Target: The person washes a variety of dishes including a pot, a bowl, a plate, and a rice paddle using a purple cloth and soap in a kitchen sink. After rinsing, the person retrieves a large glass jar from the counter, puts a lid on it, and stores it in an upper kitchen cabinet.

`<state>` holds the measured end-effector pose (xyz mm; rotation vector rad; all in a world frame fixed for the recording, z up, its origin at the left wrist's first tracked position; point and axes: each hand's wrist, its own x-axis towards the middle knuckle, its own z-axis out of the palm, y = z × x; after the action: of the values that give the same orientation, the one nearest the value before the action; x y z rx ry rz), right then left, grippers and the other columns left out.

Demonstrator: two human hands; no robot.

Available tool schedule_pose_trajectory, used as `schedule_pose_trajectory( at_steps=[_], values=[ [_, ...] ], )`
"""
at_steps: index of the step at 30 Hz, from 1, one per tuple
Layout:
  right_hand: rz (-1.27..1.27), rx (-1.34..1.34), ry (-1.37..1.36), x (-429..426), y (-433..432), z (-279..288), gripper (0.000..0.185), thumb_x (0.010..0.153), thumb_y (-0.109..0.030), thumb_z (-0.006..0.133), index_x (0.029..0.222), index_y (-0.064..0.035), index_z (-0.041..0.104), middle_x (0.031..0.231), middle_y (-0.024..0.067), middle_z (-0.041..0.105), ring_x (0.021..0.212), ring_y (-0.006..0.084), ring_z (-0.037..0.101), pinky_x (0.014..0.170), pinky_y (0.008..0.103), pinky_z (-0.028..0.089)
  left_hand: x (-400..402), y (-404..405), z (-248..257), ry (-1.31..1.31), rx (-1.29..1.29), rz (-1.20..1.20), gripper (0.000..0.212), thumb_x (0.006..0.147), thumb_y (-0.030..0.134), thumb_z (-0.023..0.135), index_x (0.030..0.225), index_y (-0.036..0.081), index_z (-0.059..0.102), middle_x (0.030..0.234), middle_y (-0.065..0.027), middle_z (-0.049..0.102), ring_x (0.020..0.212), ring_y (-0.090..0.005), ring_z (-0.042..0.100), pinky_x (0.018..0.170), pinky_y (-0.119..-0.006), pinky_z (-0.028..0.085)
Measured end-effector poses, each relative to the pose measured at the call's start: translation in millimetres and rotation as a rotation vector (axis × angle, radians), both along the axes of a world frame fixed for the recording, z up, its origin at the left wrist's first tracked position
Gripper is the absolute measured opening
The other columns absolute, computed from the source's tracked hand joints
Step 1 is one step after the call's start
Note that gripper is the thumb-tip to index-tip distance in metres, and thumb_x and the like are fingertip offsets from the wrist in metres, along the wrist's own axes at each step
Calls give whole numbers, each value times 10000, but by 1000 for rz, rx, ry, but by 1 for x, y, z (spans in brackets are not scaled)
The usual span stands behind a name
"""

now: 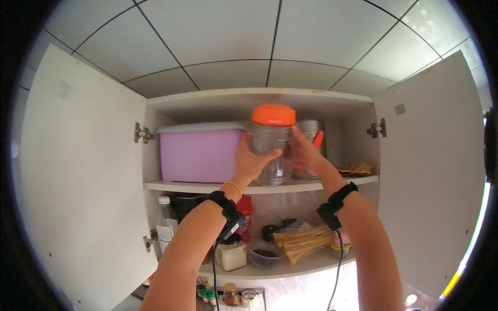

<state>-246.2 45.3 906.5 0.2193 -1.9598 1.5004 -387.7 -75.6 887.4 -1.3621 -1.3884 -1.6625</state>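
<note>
A clear jar (271,155) with an orange screw lid (274,114) stands upright at the front of the upper cabinet shelf (280,189). My left hand (251,161) holds its left side, thumb across the front. Against or just beside the jar's right side is my right hand (309,153); it is blurred, and its grip cannot be made out. Behind that hand is a steel-topped canister (311,126) with a red clasp (318,139), partly hidden. Left of the jar sits a lilac storage box (198,155) with a pale lid.
Cabinet doors stand open at left (85,167) and right (428,167). The lower shelf holds a bottle (165,217), a square jar of pale contents (232,254), a plastic bowl (265,252) and dried sticks (303,241). Small jars (230,295) stand below. Cables hang from both wrist straps.
</note>
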Motion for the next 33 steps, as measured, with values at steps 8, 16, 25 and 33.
schedule_pose_trajectory(
  at_steps=[8,16,25,33],
  values=[
    [-283,125,139,-29,7,-44,983,754,-479,627,1375,48,77,1395,229,230,1263,297,295,1027,356,250,-31,29,8,-242,-150,-8,1099,562,577,739,1257,-133,270,1168,-294,472,1104,-366,483,926,-380,394],
    [-237,504,330,69,-9,-105,756,753,-382,658,1314,-16,308,1324,187,366,1182,328,403,1000,378,294,12,29,3,-265,-274,602,1011,655,529,689,1298,-86,210,1224,-310,400,1156,-413,411,929,-450,369],
    [-1290,1375,248,126,81,-138,619,796,-334,581,1253,29,375,1235,232,435,1181,375,386,1027,427,263,42,26,20,353,-647,814,552,767,371,604,1121,-44,520,1130,-278,495,1045,-426,489,886,-463,399],
    [-1280,1246,191,96,107,-149,717,839,-463,492,1261,95,338,1304,255,366,1238,378,323,1028,424,279,-3,50,39,469,-1084,752,715,870,573,317,937,-82,595,987,-286,580,968,-416,547,855,-450,417]
  ],
)
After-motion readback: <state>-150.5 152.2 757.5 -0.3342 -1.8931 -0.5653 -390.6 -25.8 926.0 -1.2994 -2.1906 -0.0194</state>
